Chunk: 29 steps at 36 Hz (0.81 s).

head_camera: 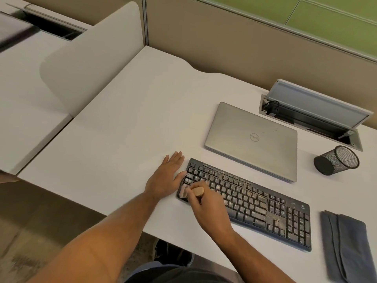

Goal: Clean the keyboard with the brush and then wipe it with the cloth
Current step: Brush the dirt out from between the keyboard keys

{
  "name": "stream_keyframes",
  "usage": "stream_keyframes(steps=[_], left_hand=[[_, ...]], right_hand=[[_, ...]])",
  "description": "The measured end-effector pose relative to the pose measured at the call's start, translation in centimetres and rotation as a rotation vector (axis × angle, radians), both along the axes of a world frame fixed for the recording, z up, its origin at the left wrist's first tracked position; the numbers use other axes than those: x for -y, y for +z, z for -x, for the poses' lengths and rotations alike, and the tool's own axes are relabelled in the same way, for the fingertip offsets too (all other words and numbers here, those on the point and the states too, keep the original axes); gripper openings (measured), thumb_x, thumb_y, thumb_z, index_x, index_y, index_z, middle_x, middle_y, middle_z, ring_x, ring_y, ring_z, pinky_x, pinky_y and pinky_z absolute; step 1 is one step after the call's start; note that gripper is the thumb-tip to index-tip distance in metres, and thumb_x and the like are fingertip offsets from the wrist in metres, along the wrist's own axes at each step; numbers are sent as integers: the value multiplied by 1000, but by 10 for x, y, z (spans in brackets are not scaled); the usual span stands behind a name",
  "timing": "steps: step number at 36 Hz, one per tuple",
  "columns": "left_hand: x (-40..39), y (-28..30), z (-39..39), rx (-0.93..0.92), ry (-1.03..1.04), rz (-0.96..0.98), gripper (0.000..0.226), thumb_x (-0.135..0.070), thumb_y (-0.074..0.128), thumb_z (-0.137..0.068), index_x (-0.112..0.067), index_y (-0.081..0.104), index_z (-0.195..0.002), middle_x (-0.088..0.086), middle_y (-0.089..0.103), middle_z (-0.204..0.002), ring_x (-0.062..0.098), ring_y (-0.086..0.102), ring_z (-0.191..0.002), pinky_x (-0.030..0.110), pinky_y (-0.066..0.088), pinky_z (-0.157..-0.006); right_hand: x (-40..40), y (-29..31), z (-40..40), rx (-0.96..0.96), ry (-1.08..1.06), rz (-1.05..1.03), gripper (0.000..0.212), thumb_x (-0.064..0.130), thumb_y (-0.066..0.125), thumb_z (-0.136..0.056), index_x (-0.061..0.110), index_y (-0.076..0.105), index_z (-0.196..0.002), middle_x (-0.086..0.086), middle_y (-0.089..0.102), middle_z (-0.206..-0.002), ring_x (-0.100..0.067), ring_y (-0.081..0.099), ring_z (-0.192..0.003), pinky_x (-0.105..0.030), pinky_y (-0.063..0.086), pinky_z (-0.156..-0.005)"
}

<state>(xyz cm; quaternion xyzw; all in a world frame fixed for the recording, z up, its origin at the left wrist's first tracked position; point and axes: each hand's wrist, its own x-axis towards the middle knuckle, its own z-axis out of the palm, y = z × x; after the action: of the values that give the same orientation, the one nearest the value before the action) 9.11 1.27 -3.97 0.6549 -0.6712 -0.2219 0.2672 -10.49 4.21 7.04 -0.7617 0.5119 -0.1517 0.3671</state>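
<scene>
While the left hand lies flat, fingers straight, on the counter beside the keyboard, the right hand grips the brush over its nine-o'clock end; the cloth lies at three o'clock.

I counted one keyboard on the tabletop, and one brush, which I held in my right hand. My left hand made two hands in all. There was one folded cloth, one closed laptop, and one mesh pen cup lying on its side. I saw one cable box set into the tabletop, its single lid raised, and one divider panel at the left.
</scene>
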Motion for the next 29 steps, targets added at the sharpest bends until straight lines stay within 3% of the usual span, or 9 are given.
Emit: stream_keyframes(steps=[3,7,15,20,22,25,29], left_hand=[[0,1,1,-36,6,-4,63,-38,40,-103,-10,30,-158,-1,21,-165,8,12,-155,31,4,-127],[3,3,2,-44,31,-36,60,-36,31,-103,-11,30,-158,0,23,-166,6,11,-154,28,3,-127],[1,0,1,-110,51,-7,54,-25,30,-105,-10,36,-156,0,28,-165,4,16,-153,26,4,-126],[3,1,1,-103,86,-10,50,-12,31,-107,-10,33,-157,-4,23,-164,5,16,-153,19,-1,-124],[2,0,1,-97,94,12,49,-9,32,-108,-10,33,-156,-6,23,-163,6,17,-153,18,0,-124],[1,-1,1,-137,97,19,49,-10,35,-109,-14,33,-157,-9,23,-164,3,15,-153,24,4,-126],[1,-1,1,-159,75,37,49,-9,36,-109,-14,34,-157,-4,25,-164,5,17,-153,30,8,-127]], right_hand=[[0,0,-3,-19,81,-38,22,47,57,-104,28,67,-97,13,67,-76,-8,64,-71,-25,51,-64],[9,7,-8,13,-19,18,21,46,57,-104,27,64,-103,13,68,-81,-5,64,-76,-21,50,-67],[6,3,-16,-124,190,36,31,55,54,-103,26,63,-104,8,68,-79,-9,64,-72,-27,54,-69],[45,12,-28,-146,138,35,28,50,58,-103,23,64,-99,15,65,-68,1,59,-62,-19,46,-62],[67,17,-31,-139,87,31,27,49,59,-103,22,64,-99,15,66,-67,2,61,-61,-20,51,-63],[98,22,-34,-149,31,55,28,48,60,-103,20,64,-102,11,70,-74,-3,66,-69,-27,57,-69],[119,25,-40,-163,4,94,29,46,61,-103,17,62,-103,12,64,-72,-2,61,-65,-21,45,-60]])
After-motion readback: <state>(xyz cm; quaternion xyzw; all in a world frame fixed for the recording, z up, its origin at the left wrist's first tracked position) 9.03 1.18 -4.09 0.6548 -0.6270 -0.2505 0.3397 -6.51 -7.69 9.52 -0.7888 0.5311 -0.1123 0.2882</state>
